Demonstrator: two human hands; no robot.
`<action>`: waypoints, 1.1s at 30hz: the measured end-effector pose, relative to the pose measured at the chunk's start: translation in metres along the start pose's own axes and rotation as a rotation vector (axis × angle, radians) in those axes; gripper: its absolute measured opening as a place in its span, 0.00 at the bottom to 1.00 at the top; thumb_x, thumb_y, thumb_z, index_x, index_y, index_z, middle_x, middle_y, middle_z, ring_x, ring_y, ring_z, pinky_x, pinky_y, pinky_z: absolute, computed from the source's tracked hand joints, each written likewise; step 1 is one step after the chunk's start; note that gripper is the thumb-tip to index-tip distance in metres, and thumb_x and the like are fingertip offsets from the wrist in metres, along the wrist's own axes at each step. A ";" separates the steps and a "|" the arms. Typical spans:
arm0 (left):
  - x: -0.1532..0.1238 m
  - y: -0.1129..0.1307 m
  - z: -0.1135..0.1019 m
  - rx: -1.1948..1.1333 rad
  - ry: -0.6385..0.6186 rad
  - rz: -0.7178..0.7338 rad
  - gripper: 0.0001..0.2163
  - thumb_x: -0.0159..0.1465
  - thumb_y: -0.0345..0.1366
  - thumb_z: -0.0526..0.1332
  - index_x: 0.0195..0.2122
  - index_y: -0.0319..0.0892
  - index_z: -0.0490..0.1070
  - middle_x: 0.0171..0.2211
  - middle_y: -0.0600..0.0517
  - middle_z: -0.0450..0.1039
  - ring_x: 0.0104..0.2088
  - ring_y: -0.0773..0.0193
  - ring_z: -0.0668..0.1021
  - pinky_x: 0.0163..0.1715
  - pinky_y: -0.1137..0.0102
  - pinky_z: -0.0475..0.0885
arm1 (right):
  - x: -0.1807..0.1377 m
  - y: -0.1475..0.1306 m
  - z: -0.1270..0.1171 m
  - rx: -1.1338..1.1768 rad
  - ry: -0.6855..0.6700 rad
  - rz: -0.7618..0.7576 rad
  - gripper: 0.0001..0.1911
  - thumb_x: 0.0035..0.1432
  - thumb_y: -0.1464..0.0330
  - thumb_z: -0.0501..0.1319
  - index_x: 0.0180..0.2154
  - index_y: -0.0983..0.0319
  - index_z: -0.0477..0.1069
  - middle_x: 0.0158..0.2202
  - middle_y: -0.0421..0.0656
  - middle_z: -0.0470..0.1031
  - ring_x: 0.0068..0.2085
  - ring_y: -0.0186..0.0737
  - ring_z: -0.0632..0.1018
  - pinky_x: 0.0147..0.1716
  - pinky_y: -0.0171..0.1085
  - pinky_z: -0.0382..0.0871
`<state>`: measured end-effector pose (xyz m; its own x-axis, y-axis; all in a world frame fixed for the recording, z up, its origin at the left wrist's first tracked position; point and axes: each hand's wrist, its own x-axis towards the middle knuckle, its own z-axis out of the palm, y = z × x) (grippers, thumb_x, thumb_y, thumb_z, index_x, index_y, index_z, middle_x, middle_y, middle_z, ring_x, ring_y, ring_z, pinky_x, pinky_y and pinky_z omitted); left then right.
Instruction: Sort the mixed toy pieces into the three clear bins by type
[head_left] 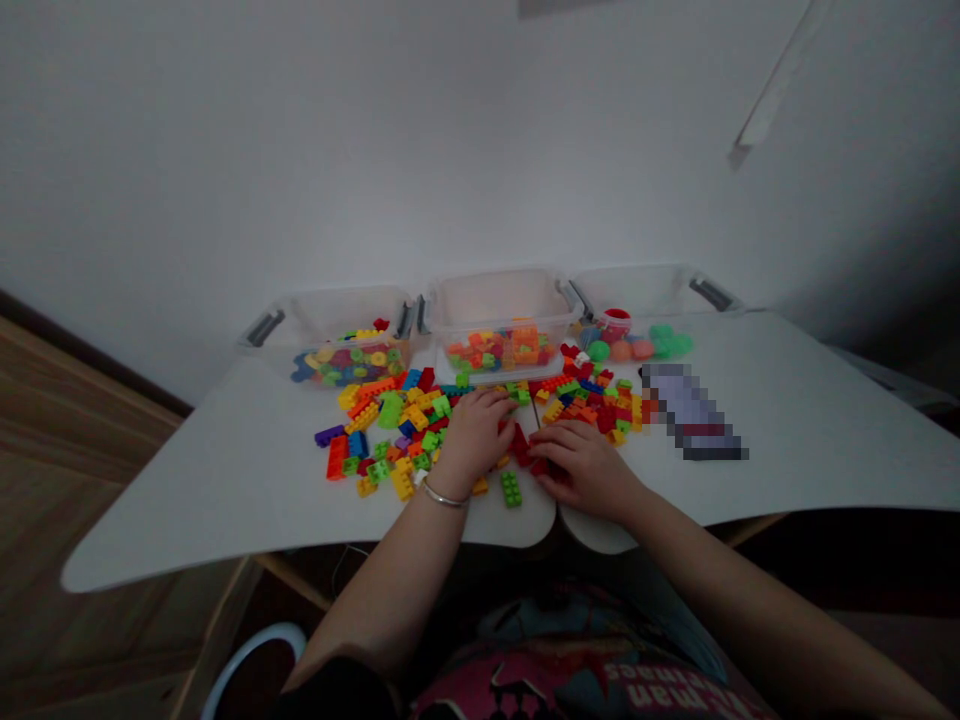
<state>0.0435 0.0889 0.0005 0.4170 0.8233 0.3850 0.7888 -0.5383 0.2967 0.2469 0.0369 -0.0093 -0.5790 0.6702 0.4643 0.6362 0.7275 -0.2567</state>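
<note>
My left hand (478, 432), with a bracelet on its wrist, lies over the loose toy bricks in the middle of the table. Its fingers stretch forward, apart from the thumb, and I see nothing held in them. My right hand (581, 465) is just to its right, fingers and thumb closed around a red toy brick (539, 467) that they partly cover. Another red brick (520, 445) lies between the two hands. Closer to me rests a green brick (511, 489). Mixed bricks (409, 420) spread left of my left hand, and more (592, 398) lie beyond my right hand.
Three clear bins stand along the wall: a left bin (319, 305) and a middle bin (499, 300) with bricks, and a right bin (637, 290) with green and other coloured pieces. A pixelated phone-like object (694, 412) lies at right. A seam (556, 490) divides the white table.
</note>
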 end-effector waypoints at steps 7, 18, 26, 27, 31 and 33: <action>-0.001 0.000 -0.001 0.017 0.009 0.012 0.12 0.64 0.34 0.59 0.47 0.43 0.77 0.51 0.47 0.76 0.54 0.55 0.74 0.58 0.57 0.67 | 0.020 0.017 0.008 -0.002 0.045 0.057 0.07 0.57 0.68 0.63 0.40 0.59 0.75 0.43 0.44 0.79 0.44 0.45 0.75 0.47 0.46 0.70; 0.000 0.001 -0.002 0.013 0.041 0.011 0.11 0.66 0.32 0.57 0.46 0.43 0.77 0.51 0.47 0.75 0.54 0.56 0.74 0.59 0.57 0.67 | 0.029 0.016 0.015 -0.124 0.145 0.147 0.10 0.58 0.65 0.63 0.43 0.57 0.76 0.46 0.47 0.78 0.46 0.49 0.75 0.46 0.49 0.69; 0.004 -0.009 0.003 -0.247 0.122 -0.062 0.14 0.67 0.30 0.51 0.46 0.42 0.75 0.49 0.47 0.77 0.52 0.59 0.75 0.58 0.59 0.68 | 0.025 -0.019 0.008 0.099 -0.008 -0.154 0.22 0.53 0.52 0.66 0.46 0.57 0.74 0.48 0.45 0.77 0.49 0.47 0.74 0.50 0.46 0.66; 0.005 -0.011 0.004 -0.332 0.161 -0.107 0.14 0.68 0.31 0.50 0.46 0.42 0.75 0.48 0.47 0.77 0.51 0.59 0.76 0.57 0.60 0.69 | 0.026 -0.023 0.012 0.104 -0.032 -0.170 0.24 0.51 0.50 0.67 0.45 0.57 0.74 0.48 0.45 0.77 0.49 0.47 0.74 0.50 0.46 0.66; 0.006 -0.017 0.001 -0.639 0.333 -0.272 0.18 0.71 0.38 0.44 0.47 0.41 0.73 0.49 0.47 0.77 0.51 0.61 0.76 0.56 0.62 0.70 | 0.033 -0.029 0.026 0.038 -0.088 -0.188 0.19 0.54 0.57 0.67 0.46 0.56 0.74 0.48 0.44 0.77 0.49 0.47 0.73 0.49 0.46 0.65; 0.006 -0.019 -0.001 -0.725 0.384 -0.309 0.20 0.72 0.40 0.42 0.47 0.41 0.73 0.49 0.46 0.76 0.51 0.61 0.76 0.54 0.63 0.71 | 0.037 -0.027 0.031 -0.004 -0.069 -0.149 0.11 0.57 0.64 0.64 0.44 0.56 0.74 0.47 0.44 0.77 0.47 0.46 0.73 0.47 0.45 0.65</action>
<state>0.0306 0.1040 -0.0020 -0.0515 0.9038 0.4248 0.3060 -0.3907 0.8682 0.1920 0.0466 -0.0114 -0.7005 0.5637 0.4376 0.5430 0.8189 -0.1859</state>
